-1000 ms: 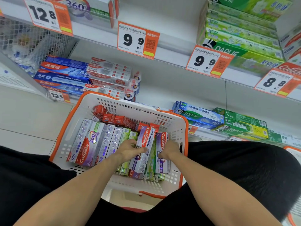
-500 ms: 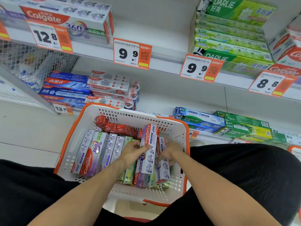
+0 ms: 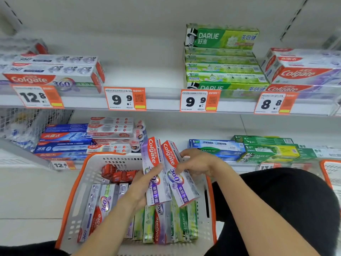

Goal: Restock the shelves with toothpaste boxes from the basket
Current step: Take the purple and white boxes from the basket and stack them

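Two purple-and-white Colgate 360 boxes are lifted upright above the white basket with an orange rim [image 3: 77,183]. My left hand [image 3: 142,185] grips the left box [image 3: 156,191] from its left side. My right hand [image 3: 197,163] holds the right box [image 3: 181,189] near its upper right edge. The two boxes touch side by side. More toothpaste boxes lie in the basket below: silver Colgate 360 boxes [image 3: 99,206], green Darlie boxes [image 3: 184,220] and small red boxes [image 3: 118,174].
The upper shelf [image 3: 162,104] holds Colgate 360 boxes [image 3: 55,74] at left, a Darlie stack [image 3: 223,58] in the middle and purple Colgate boxes [image 3: 302,72] at right, with a gap between left and middle. The lower shelf carries blue, red and green boxes. My black-clad knee [image 3: 287,204] is at right.
Both hands have raised the two purple Colgate boxes out of the basket toward the shelves. The view has tilted upward, showing more of the upper shelf.
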Motion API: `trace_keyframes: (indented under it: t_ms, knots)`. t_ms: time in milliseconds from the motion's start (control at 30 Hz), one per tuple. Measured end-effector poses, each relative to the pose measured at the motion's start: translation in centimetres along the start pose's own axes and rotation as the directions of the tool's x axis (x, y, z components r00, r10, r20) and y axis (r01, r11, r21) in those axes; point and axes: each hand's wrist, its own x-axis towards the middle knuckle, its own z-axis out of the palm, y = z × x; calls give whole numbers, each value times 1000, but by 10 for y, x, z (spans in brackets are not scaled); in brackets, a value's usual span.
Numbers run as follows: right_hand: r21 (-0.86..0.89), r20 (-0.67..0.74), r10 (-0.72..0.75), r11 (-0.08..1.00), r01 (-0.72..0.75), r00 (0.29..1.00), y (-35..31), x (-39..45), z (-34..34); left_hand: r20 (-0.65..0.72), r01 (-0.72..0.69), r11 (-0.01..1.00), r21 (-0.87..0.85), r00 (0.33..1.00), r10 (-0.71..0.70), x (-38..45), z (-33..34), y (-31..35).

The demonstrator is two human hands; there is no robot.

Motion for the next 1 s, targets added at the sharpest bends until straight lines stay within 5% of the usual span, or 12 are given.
trace_keyframes:
  t_ms: [367,533,767,1000]
  knots:
    - [153,195,-164,979,136,967,-37,-13,30,-77,-94,963,253,990,117,-65,-11,59]
    - [372,123,-320,892,256,939,-55,-28,38,-218,-191,961,198,948,233,-85,-18,87]
    - [471,35,-493,776,421,869,-75,-47,49,-83,-136,968,210,984,156,-99,-21,121]
    - [402,-176,-646,642,653,743,-98,-59,70,-1,-320,922,218,945,328,-109,-35,150]
